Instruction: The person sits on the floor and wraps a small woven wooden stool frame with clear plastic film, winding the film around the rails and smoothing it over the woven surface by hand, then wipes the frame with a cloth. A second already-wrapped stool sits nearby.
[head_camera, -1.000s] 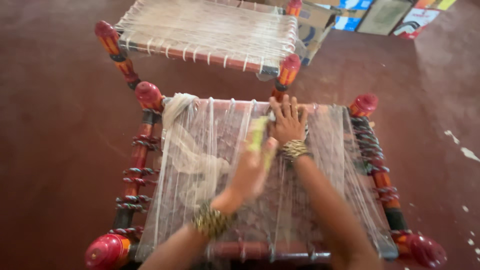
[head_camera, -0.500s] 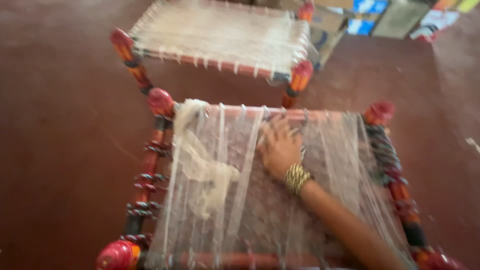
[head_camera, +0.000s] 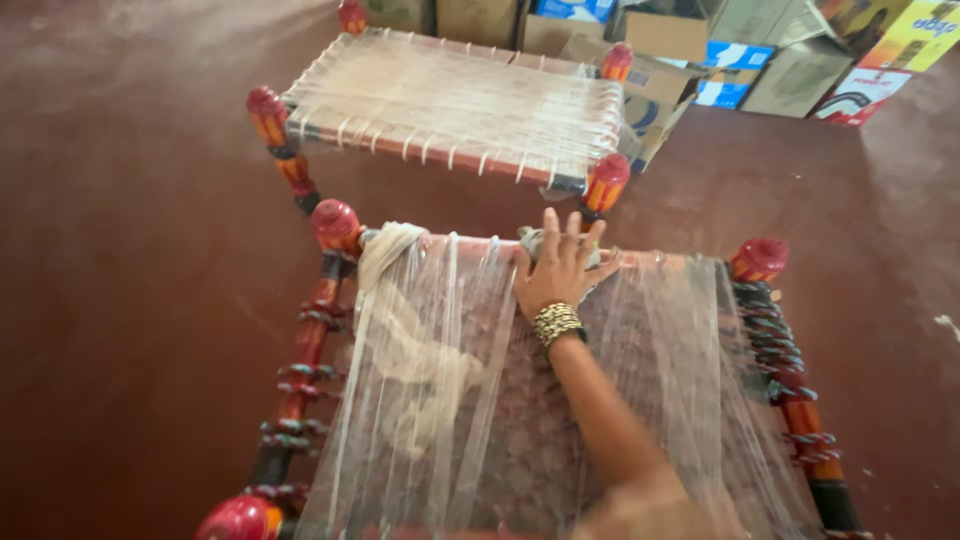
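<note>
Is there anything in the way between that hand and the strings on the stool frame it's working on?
Nothing visible does. The right hand already rests on the pale strings at the far rail of the near stool frame. The left hand is out of view.

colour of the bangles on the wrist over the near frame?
Gold; the stack of metal bangles shows clearest in the head view.

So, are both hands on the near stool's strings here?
No: only the right hand shows, laid flat on the strings at the stool's far rail; the left is out of view.
</note>
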